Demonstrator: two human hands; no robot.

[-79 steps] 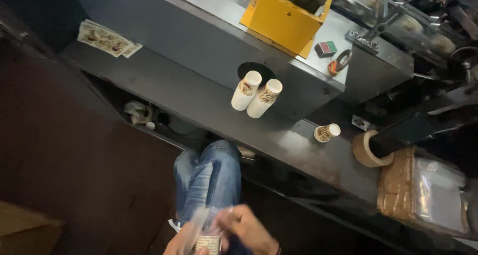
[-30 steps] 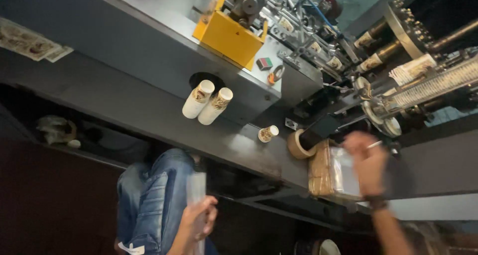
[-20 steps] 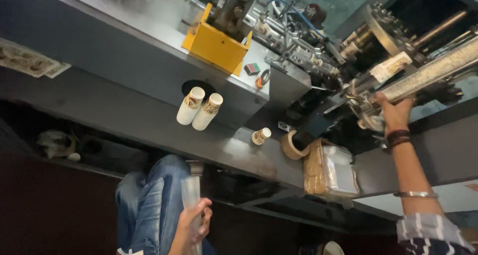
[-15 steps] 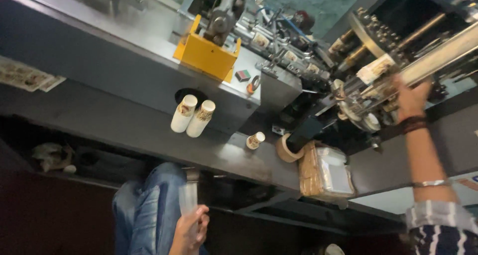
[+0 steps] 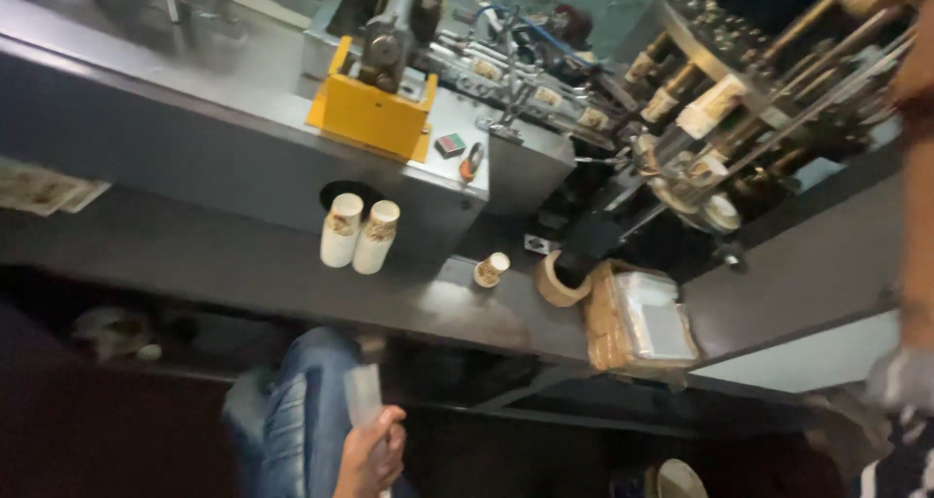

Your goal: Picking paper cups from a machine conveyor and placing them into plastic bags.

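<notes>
Plastic sleeve (image 5: 363, 398), clear and narrow, stands upright in my left hand (image 5: 371, 454), fingers closed round its lower end, low over my jeans-clad knee (image 5: 292, 410) below the bench (image 5: 195, 265). My right arm (image 5: 915, 216) reaches up along the frame's right edge toward the machine (image 5: 720, 89); its hand is out of view. Two cup stacks (image 5: 358, 233) lie on the bench.

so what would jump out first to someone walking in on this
The bright yellow box on the grey machine top stands out most, at upper left. Just below it, two stacks of paper cups lean out over the dark shelf, with a small single cup and a roll of tape to their right. At the bottom, the left hand holds a clear sleeve beside a blue-jeaned knee.
</notes>
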